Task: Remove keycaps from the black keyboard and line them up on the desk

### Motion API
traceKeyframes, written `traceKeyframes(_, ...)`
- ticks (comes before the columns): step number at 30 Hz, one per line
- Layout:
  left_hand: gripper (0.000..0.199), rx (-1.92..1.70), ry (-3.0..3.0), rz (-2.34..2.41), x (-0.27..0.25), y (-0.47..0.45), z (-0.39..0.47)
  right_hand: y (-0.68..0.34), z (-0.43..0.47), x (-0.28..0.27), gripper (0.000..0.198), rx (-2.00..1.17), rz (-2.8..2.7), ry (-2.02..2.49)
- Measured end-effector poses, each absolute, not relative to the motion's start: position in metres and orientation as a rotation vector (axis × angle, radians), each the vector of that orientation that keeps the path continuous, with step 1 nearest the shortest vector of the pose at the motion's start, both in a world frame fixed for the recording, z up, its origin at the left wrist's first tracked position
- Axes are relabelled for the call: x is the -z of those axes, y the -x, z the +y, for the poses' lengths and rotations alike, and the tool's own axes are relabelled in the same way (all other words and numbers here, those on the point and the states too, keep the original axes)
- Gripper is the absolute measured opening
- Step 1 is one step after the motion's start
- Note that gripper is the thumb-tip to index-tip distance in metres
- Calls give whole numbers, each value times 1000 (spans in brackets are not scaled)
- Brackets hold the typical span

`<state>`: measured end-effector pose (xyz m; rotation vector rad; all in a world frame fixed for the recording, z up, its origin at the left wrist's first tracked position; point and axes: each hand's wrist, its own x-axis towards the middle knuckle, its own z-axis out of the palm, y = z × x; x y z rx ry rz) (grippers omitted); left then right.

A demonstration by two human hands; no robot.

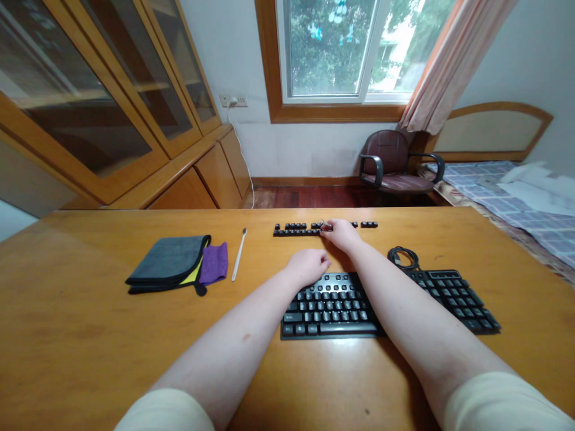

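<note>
A black keyboard (pixel 345 329) lies on the wooden table, partly covered by my right forearm. Keycaps are off along its upper rows, where small bare key mounts show. Beyond it, loose black keycaps (pixel 294 233) stand in two rows. My right hand (pixel 342 234) reaches over the keyboard to these rows, its thumb and fingertips pinched at a small dark keycap with a bright glint beside it. Close to the keyboard's upper edge, my left hand (pixel 309 266) hovers or rests with fingers curled inward; whatever they may hold is hidden.
A coiled black cable (pixel 403 258) lies behind the keyboard's right part. To the left are a white-handled toothbrush (pixel 239 254), a purple cloth (pixel 214 263) and a folded grey cloth (pixel 166 260). Past the table's far edge stands a brown armchair (pixel 389 158).
</note>
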<state>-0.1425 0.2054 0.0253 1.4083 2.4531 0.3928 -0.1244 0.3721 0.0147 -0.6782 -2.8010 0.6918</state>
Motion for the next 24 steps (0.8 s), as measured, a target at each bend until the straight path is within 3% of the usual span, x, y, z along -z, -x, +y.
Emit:
traceKeyframes(9, 27, -389, -1417, 2452, -24, 143, 205, 122, 370, -18, 17, -744, -2741, 691)
traceKeyframes(19, 27, -409, -1422, 2421, -23, 144, 204, 74, 382, -79, 53, -1004, -1985, 438)
traceKeyframes(24, 27, -411, -1422, 2427, -23, 144, 205, 15, 372, -85, 54, -1194, -2175, 414)
